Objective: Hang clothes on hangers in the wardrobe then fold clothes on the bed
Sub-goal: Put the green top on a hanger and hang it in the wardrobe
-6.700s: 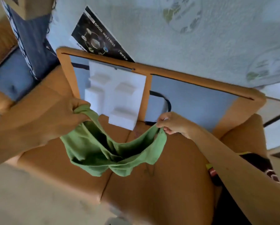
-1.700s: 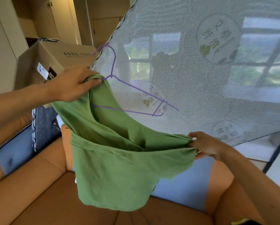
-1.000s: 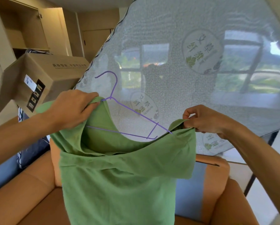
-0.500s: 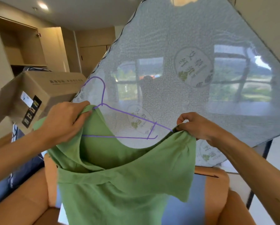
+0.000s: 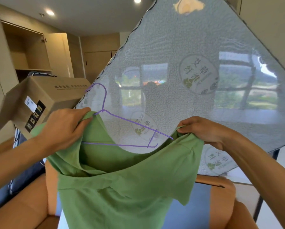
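A green shirt (image 5: 122,187) hangs in front of me, held up by both hands. A thin purple wire hanger (image 5: 122,119) sits partly inside its neck opening, hook pointing up and left. My left hand (image 5: 64,126) grips the shirt's left shoulder together with the hanger just below the hook. My right hand (image 5: 203,129) pinches the shirt's right shoulder edge, right beside the hanger's right tip. The hanger's left arm is hidden under the cloth.
A plastic-wrapped mattress (image 5: 196,71) leans upright behind the shirt. A cardboard box (image 5: 39,100) stands at the left, with an open wardrobe (image 5: 27,52) beyond it. An orange sofa (image 5: 27,204) with blue cushions lies below.
The view has tilted further up, showing more ceiling. Both hands keep their hold, and my right hand has drawn the shirt's right shoulder closer over the hanger's right tip.
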Demonstrator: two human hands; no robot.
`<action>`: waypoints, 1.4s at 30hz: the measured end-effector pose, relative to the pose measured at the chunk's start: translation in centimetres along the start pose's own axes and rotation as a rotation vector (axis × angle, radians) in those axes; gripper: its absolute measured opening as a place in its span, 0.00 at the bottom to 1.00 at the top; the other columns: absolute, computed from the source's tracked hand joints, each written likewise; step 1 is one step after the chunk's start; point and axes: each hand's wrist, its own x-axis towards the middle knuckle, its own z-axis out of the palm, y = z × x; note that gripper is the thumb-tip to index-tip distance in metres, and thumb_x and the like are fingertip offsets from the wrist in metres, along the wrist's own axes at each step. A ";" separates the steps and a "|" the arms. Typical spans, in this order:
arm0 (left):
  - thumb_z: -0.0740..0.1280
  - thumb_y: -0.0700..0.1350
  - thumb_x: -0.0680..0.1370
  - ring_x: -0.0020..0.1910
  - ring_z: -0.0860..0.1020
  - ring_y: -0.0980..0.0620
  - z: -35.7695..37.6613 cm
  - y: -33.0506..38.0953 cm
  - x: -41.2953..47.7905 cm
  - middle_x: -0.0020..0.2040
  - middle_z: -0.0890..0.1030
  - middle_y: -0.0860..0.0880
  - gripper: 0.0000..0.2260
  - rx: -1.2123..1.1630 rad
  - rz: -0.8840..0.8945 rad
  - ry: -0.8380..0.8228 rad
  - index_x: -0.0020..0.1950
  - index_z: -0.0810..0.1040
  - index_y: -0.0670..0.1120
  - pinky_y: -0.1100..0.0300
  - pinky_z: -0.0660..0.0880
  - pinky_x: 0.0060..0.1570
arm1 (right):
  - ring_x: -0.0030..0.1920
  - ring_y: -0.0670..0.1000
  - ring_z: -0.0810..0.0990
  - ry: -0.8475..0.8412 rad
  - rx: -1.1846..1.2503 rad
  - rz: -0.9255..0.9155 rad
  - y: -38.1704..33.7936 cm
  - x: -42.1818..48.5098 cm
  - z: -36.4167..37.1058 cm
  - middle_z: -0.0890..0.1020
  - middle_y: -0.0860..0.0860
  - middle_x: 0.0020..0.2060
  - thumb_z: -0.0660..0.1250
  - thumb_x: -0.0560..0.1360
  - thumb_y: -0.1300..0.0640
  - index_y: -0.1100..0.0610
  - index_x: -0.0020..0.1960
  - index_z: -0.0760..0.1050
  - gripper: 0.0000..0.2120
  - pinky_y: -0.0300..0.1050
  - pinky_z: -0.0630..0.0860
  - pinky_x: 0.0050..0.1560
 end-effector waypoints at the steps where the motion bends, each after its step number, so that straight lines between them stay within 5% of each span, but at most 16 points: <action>1: 0.52 0.55 0.81 0.32 0.77 0.38 -0.1 -0.1 0.1 0.32 0.77 0.45 0.17 0.001 0.004 0.002 0.42 0.71 0.46 0.48 0.73 0.30 | 0.38 0.52 0.79 -0.004 0.000 0.000 -0.1 -0.2 -0.2 0.81 0.55 0.37 0.65 0.80 0.58 0.56 0.40 0.82 0.11 0.47 0.76 0.42; 7: 0.52 0.55 0.81 0.31 0.77 0.39 -0.2 1.1 0.5 0.31 0.76 0.48 0.16 -0.025 0.025 -0.011 0.41 0.70 0.47 0.48 0.73 0.30 | 0.41 0.54 0.82 0.013 -0.001 0.019 -1.0 -0.7 0.6 0.84 0.56 0.41 0.65 0.81 0.54 0.57 0.45 0.85 0.12 0.51 0.79 0.49; 13: 0.54 0.54 0.81 0.31 0.78 0.39 0.0 4.1 0.3 0.33 0.78 0.49 0.14 -0.004 0.101 -0.016 0.47 0.74 0.47 0.51 0.73 0.28 | 0.34 0.51 0.80 0.055 -0.016 0.062 -3.3 -0.2 1.7 0.81 0.53 0.35 0.63 0.81 0.54 0.58 0.42 0.80 0.13 0.41 0.76 0.37; 17: 0.54 0.53 0.80 0.27 0.76 0.39 -0.3 6.0 0.3 0.33 0.77 0.49 0.09 0.013 0.162 -0.052 0.49 0.69 0.49 0.55 0.68 0.25 | 0.37 0.54 0.76 0.113 -0.386 0.020 -4.4 0.7 1.2 0.77 0.56 0.36 0.63 0.80 0.58 0.66 0.49 0.79 0.11 0.40 0.69 0.32; 22: 0.54 0.53 0.80 0.27 0.76 0.39 -1.2 5.7 -1.1 0.33 0.77 0.50 0.09 0.063 0.199 -0.150 0.51 0.70 0.50 0.53 0.72 0.25 | 0.46 0.57 0.79 0.232 -0.823 0.118 -3.3 0.1 -1.4 0.79 0.55 0.44 0.62 0.78 0.55 0.58 0.48 0.76 0.07 0.49 0.76 0.48; 27: 0.55 0.54 0.78 0.29 0.76 0.39 -0.3 8.4 -0.7 0.31 0.75 0.51 0.06 -0.021 0.142 -0.126 0.47 0.67 0.53 0.56 0.67 0.27 | 0.37 0.54 0.77 0.130 -0.406 -0.047 -5.7 -0.5 1.0 0.79 0.56 0.37 0.67 0.78 0.57 0.64 0.46 0.81 0.10 0.42 0.71 0.35; 31: 0.54 0.55 0.79 0.32 0.78 0.37 0.3 9.8 0.2 0.32 0.78 0.49 0.08 -0.131 0.043 -0.061 0.50 0.69 0.54 0.55 0.67 0.29 | 0.43 0.51 0.79 0.081 -0.172 -0.199 -7.6 -0.7 3.0 0.82 0.54 0.42 0.69 0.76 0.57 0.55 0.50 0.81 0.04 0.45 0.74 0.46; 35: 0.53 0.55 0.80 0.33 0.78 0.37 -0.1 8.9 0.5 0.32 0.77 0.48 0.12 -0.156 -0.041 0.014 0.47 0.71 0.51 0.53 0.69 0.30 | 0.47 0.50 0.81 -0.026 0.025 -0.415 -7.6 -1.9 1.9 0.85 0.51 0.46 0.74 0.74 0.55 0.49 0.63 0.74 0.19 0.49 0.76 0.57; 38: 0.54 0.54 0.81 0.30 0.75 0.39 -0.9 7.9 0.8 0.28 0.71 0.50 0.12 -0.200 -0.100 0.056 0.41 0.66 0.51 0.48 0.71 0.30 | 0.54 0.46 0.82 0.051 -0.093 -0.510 -6.2 -2.6 0.0 0.84 0.48 0.52 0.74 0.75 0.54 0.48 0.65 0.72 0.21 0.51 0.77 0.62; 42: 0.55 0.53 0.81 0.30 0.72 0.42 -1.6 6.7 1.2 0.28 0.70 0.50 0.14 -0.220 -0.145 0.096 0.37 0.65 0.49 0.45 0.71 0.31 | 0.42 0.42 0.82 -0.051 -0.437 -0.471 -3.6 -2.9 -1.0 0.83 0.40 0.42 0.66 0.79 0.46 0.47 0.50 0.77 0.06 0.40 0.78 0.45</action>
